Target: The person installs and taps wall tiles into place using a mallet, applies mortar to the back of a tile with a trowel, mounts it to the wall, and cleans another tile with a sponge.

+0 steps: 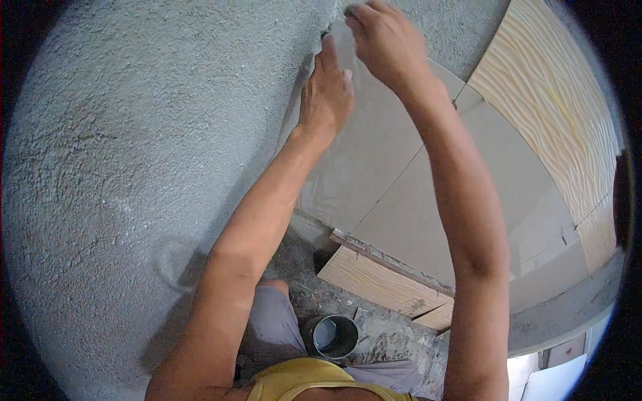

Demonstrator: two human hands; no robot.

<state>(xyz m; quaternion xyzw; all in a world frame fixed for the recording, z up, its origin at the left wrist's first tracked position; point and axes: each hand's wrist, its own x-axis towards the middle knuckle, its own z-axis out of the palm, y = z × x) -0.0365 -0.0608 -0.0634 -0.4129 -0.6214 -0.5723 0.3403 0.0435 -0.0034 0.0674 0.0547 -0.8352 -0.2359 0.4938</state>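
Note:
A smooth pale tile lies against the rough grey wall. My left hand rests at its upper left edge, a finger stretched upward and the thumb apart. Close by on the right, my right hand is at the tile's top with its fingers curled inward. Whatever those fingers pinch, if anything, is hidden. A small light patch shows between the two hands; I cannot tell whether it is part of the tile.
More smooth tiles continue right, beside wavy beige tiles. Grey plaster wall spreads left. Below are a wavy tile piece along a ledge and a dark bucket on the messy floor, near my knee.

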